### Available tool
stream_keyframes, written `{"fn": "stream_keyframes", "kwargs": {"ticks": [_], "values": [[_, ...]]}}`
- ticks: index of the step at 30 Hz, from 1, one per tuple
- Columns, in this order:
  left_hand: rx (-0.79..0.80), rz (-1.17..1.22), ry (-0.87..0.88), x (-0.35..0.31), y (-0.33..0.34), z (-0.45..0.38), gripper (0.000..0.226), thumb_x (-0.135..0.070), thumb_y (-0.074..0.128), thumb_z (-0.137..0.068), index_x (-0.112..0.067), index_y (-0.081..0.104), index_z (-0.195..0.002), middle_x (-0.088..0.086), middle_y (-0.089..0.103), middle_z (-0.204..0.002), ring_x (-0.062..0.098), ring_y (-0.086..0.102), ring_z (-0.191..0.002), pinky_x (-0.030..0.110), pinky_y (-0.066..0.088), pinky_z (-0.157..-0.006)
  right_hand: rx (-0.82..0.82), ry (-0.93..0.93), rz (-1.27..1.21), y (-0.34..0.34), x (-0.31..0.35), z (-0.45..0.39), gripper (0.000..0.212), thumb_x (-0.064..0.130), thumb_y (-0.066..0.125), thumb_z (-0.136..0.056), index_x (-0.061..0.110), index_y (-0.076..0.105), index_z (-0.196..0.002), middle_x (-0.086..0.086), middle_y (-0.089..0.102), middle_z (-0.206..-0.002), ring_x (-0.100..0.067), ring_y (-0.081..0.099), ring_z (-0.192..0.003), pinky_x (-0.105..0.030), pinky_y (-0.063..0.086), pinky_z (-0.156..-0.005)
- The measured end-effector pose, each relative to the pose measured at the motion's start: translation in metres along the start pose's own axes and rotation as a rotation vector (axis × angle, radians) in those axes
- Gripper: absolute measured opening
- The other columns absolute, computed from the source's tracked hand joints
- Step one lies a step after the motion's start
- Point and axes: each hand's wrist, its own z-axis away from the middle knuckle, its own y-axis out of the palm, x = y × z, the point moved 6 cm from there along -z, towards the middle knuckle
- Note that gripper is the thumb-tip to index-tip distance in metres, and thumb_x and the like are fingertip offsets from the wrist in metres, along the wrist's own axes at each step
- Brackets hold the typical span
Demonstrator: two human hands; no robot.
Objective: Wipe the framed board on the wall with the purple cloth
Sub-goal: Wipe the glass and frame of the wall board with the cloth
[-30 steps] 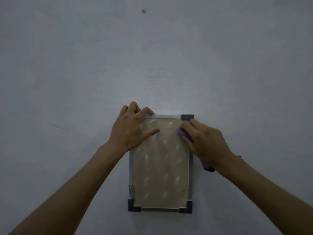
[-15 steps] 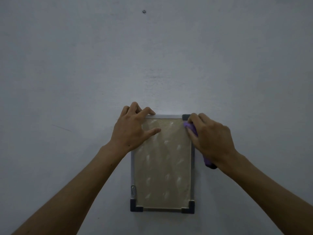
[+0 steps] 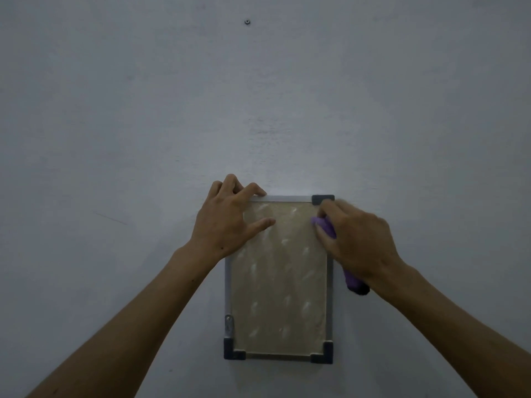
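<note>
A small framed board [image 3: 278, 280] hangs upright on the wall, with a tan patterned face, a silver frame and dark corner caps. My left hand [image 3: 227, 219] grips its upper left corner, fingers curled over the top edge and thumb lying on the face. My right hand [image 3: 359, 242] holds the purple cloth [image 3: 324, 225] bunched under its fingers and presses it against the board's upper right edge, just below the corner cap. A tail of the cloth sticks out below my palm.
A plain grey-white wall [image 3: 258, 110] fills the view. A small screw or nail head [image 3: 246, 22] sits in the wall high above the board. A small metal clip [image 3: 228, 323] is on the frame's lower left side.
My right hand with the cloth slid up to the top right corner, then came down a little along the right edge. My left hand stayed put.
</note>
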Motion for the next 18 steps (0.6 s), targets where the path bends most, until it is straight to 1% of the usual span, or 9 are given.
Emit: {"fn": "stream_keyframes", "kwargs": {"ticks": [2,3,5,7,10,11,14,16,18], "values": [[-0.004,0.007,0.004,-0.001,0.0,0.0,0.059,-0.071,0.065,-0.077,-0.037,0.058,-0.124,-0.009,0.04,-0.106,0.01,0.039,-0.099,0.023,0.041,-0.083,-0.096,0.035,-0.028,-0.009,-0.005,-0.002,0.018,0.035,0.059,-0.095,0.017,0.056,-0.093,0.004,0.057,-0.079,-0.012,0.052,-0.055,-0.027,0.05,-0.052],[-0.005,0.01,0.005,-0.001,-0.001,0.0,0.058,-0.07,0.066,-0.077,-0.037,0.058,-0.124,-0.009,0.04,-0.106,0.01,0.039,-0.098,0.023,0.04,-0.083,-0.086,0.003,-0.025,-0.007,-0.001,0.001,0.017,0.033,0.06,-0.095,0.016,0.057,-0.093,0.003,0.058,-0.079,-0.012,0.052,-0.055,-0.028,0.051,-0.052],[-0.003,0.009,0.007,0.0,0.0,0.0,0.058,-0.07,0.066,-0.077,-0.037,0.058,-0.124,-0.01,0.039,-0.105,0.01,0.038,-0.098,0.022,0.04,-0.084,0.015,-0.095,-0.024,0.003,0.009,0.007,0.016,0.033,0.057,-0.095,0.017,0.057,-0.095,0.002,0.058,-0.083,-0.01,0.051,-0.057,-0.03,0.054,-0.054],[-0.01,0.007,0.006,0.001,0.0,0.0,0.059,-0.07,0.066,-0.077,-0.037,0.058,-0.124,-0.01,0.038,-0.104,0.01,0.038,-0.098,0.022,0.04,-0.084,0.066,-0.11,-0.045,0.006,0.007,0.006,0.018,0.037,0.054,-0.096,0.019,0.056,-0.098,0.005,0.057,-0.085,-0.01,0.051,-0.06,-0.03,0.055,-0.058],[-0.018,0.011,0.008,0.001,0.001,0.0,0.059,-0.071,0.065,-0.076,-0.037,0.059,-0.124,-0.01,0.038,-0.104,0.01,0.038,-0.097,0.022,0.039,-0.084,-0.109,0.004,-0.052,-0.011,-0.008,-0.007,0.02,0.037,0.056,-0.096,0.017,0.058,-0.097,0.005,0.057,-0.084,-0.012,0.053,-0.059,-0.026,0.05,-0.055],[-0.017,0.013,0.008,0.001,0.001,0.0,0.059,-0.071,0.065,-0.076,-0.037,0.059,-0.124,-0.01,0.038,-0.104,0.01,0.038,-0.097,0.022,0.039,-0.084,-0.131,0.009,-0.048,-0.012,-0.009,-0.008,0.02,0.036,0.056,-0.097,0.016,0.058,-0.097,0.003,0.058,-0.084,-0.012,0.053,-0.059,-0.027,0.05,-0.054],[-0.007,0.009,0.006,0.002,0.001,0.0,0.059,-0.071,0.065,-0.076,-0.038,0.058,-0.124,-0.01,0.039,-0.105,0.009,0.038,-0.098,0.023,0.04,-0.084,-0.02,-0.131,-0.026,0.001,0.007,0.0,0.022,0.035,0.052,-0.097,0.015,0.06,-0.099,0.0,0.06,-0.086,-0.012,0.053,-0.06,-0.032,0.055,-0.054],[-0.012,0.013,0.001,0.002,0.001,0.0,0.059,-0.072,0.064,-0.076,-0.038,0.058,-0.124,-0.01,0.039,-0.105,0.009,0.037,-0.098,0.023,0.04,-0.084,0.031,-0.157,-0.031,0.004,0.01,-0.001,0.023,0.038,0.05,-0.097,0.018,0.06,-0.101,0.002,0.059,-0.086,-0.011,0.053,-0.06,-0.032,0.055,-0.055],[-0.019,0.016,0.005,0.002,0.001,0.001,0.059,-0.072,0.064,-0.076,-0.038,0.058,-0.124,-0.01,0.038,-0.104,0.009,0.037,-0.097,0.022,0.039,-0.084,-0.073,-0.078,-0.019,-0.005,0.001,-0.011,0.021,0.039,0.052,-0.098,0.018,0.058,-0.099,0.004,0.059,-0.085,-0.01,0.052,-0.059,-0.029,0.053,-0.053]]}}
